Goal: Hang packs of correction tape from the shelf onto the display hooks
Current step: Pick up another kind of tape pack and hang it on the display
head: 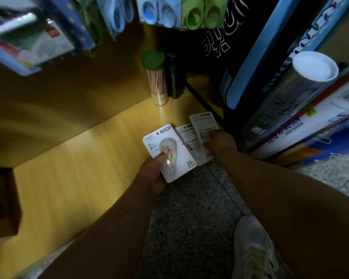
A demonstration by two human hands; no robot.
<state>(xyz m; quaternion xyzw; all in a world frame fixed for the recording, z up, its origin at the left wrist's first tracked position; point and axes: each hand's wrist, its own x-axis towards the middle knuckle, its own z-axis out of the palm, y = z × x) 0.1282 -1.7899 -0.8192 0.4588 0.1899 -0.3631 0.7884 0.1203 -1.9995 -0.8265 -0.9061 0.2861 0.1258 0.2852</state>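
Observation:
My left hand [153, 172] grips a white correction tape pack [181, 158], face up, with its thumb over the clear blister, at the front edge of the yellow wooden shelf [85, 166]. To its right, two more packs lie back side up on the shelf corner: one [186, 137] flat, the other [203, 122] tilted. My right hand [220, 142] rests on these two, fingers closing around the tilted pack. Hanging packs [159, 11] of blue and green items dangle from the display above; the hooks themselves are hidden.
A green-lidded tube of pencils [156, 77] and a dark box [175, 75] stand at the shelf's back. A cardboard box [2, 200] sits at the left. Rolled goods and a silver tube [302, 81] crowd the right. A white shoe [252, 246] stands on the speckled floor.

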